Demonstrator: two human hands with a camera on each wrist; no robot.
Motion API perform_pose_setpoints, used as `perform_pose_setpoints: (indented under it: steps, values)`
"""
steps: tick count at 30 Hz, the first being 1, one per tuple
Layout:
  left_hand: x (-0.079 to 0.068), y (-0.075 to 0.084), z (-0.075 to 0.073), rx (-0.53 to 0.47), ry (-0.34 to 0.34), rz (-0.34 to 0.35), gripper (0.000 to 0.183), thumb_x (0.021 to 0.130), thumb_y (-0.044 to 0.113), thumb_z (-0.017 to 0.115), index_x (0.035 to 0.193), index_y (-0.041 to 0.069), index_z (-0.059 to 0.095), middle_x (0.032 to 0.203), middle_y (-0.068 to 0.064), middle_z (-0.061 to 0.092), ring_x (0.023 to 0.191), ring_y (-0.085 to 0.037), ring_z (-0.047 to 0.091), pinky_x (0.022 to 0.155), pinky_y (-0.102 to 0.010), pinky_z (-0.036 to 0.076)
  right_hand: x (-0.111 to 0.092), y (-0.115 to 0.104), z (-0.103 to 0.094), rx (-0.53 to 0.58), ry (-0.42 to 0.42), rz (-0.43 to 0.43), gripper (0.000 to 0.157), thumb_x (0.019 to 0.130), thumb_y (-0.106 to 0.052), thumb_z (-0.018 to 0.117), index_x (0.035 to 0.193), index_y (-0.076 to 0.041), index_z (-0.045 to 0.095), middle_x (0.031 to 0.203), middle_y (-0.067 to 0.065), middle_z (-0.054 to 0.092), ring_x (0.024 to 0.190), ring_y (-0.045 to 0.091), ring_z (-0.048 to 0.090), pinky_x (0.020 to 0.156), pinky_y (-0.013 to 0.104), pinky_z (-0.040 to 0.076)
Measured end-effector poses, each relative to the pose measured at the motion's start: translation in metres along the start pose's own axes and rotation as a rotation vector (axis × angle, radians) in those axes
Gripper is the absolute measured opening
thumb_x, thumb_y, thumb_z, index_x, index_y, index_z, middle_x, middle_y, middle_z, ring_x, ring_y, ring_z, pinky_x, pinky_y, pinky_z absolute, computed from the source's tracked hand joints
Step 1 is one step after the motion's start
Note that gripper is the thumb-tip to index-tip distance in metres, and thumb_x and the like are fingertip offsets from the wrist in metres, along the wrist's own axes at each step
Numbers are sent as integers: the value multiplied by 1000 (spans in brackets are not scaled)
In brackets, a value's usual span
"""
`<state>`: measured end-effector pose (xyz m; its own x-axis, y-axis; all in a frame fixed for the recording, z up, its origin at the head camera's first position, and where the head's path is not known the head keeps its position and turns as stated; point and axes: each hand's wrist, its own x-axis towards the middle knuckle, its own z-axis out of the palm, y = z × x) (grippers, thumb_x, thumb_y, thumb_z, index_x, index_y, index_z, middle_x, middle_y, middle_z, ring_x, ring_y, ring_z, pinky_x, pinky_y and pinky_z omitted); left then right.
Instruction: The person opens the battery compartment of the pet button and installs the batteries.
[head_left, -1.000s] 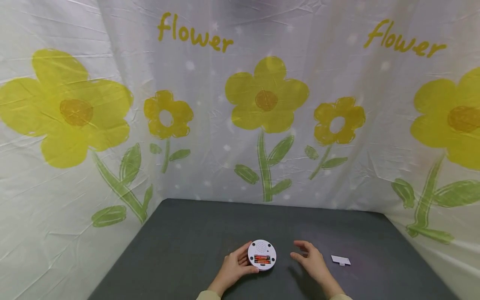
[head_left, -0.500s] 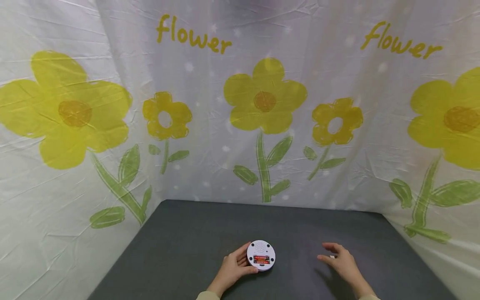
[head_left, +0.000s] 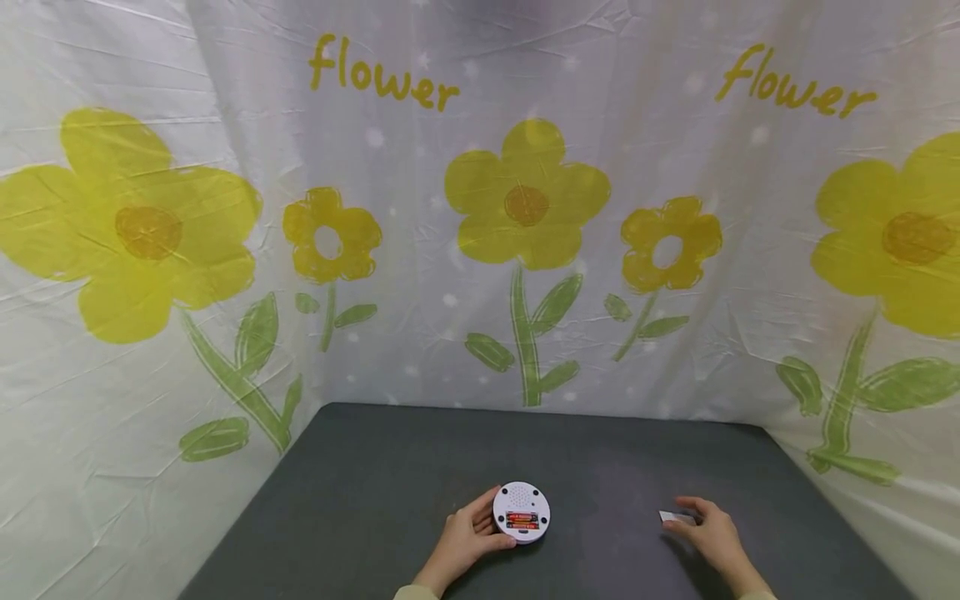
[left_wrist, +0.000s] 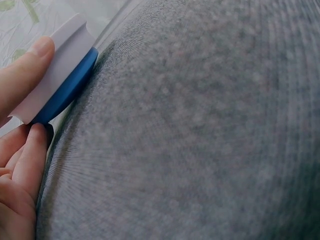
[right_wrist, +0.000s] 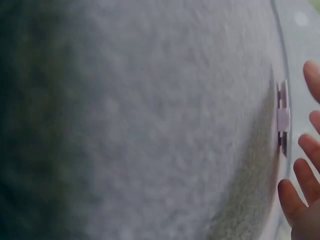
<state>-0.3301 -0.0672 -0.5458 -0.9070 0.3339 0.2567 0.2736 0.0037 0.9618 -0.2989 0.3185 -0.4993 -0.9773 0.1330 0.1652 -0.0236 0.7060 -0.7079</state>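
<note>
My left hand (head_left: 468,537) grips a round white battery-powered device (head_left: 520,497) by its left side in the head view. Its back faces up, showing speaker holes, small dark feet and an uncovered compartment with red batteries (head_left: 522,521). In the left wrist view the thumb presses the white casing (left_wrist: 62,60), while fingers support the blue face (left_wrist: 67,90) below. Further right, my right hand (head_left: 711,532) hovers at a thin white battery cover (head_left: 673,517) on the table. The right wrist view shows its fingers spread and apart from the cover (right_wrist: 283,120).
A dark grey cloth-like surface covers the table (head_left: 420,450). Behind and beside it hangs a pale curtain (head_left: 420,333) printed with yellow flowers.
My right hand has moved right, away from the round device and over to the white battery cover, now partly hiding it. The left hand keeps hold of the device in nearly the same place.
</note>
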Motion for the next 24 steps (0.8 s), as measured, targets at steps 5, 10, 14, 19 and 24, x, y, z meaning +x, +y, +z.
perform_pose_setpoints:
  steps: [5, 10, 14, 19, 24]
  values:
    - [-1, 1, 0, -2, 0, -6, 83, 67, 18, 83, 137, -2, 42, 130, -23, 48, 116, -29, 50, 89, -28, 46, 3, 10, 1, -60, 16, -26, 59, 65, -19, 84, 109, 12, 59, 113, 35, 52, 106, 49, 47, 86, 55, 40]
    - [-1, 1, 0, -9, -4, -8, 84, 68, 18, 83, 137, -3, 41, 130, -23, 48, 116, -30, 49, 89, -29, 46, 5, 14, 0, -107, 16, -40, 56, 63, -16, 83, 105, 12, 61, 109, 37, 53, 104, 51, 46, 87, 58, 38]
    - [-2, 0, 0, -13, -10, -5, 83, 68, 18, 83, 137, -3, 41, 131, -23, 47, 117, -30, 49, 90, -29, 46, 7, 16, 0, -147, 0, -6, 55, 65, -19, 83, 104, 13, 61, 109, 38, 51, 103, 52, 44, 88, 60, 35]
    - [-1, 0, 0, -11, -21, 5, 82, 69, 17, 82, 137, -3, 40, 132, -23, 46, 118, -30, 48, 91, -31, 45, 10, 17, 0, -171, -18, 24, 53, 66, -21, 83, 101, 12, 63, 107, 38, 50, 101, 52, 44, 87, 61, 34]
    - [-1, 0, 0, -10, -18, 8, 81, 70, 16, 82, 137, -2, 41, 132, -23, 46, 117, -30, 48, 91, -32, 45, 10, 15, 0, -167, -1, 2, 43, 64, -18, 84, 93, 9, 66, 95, 29, 59, 91, 45, 51, 79, 54, 40]
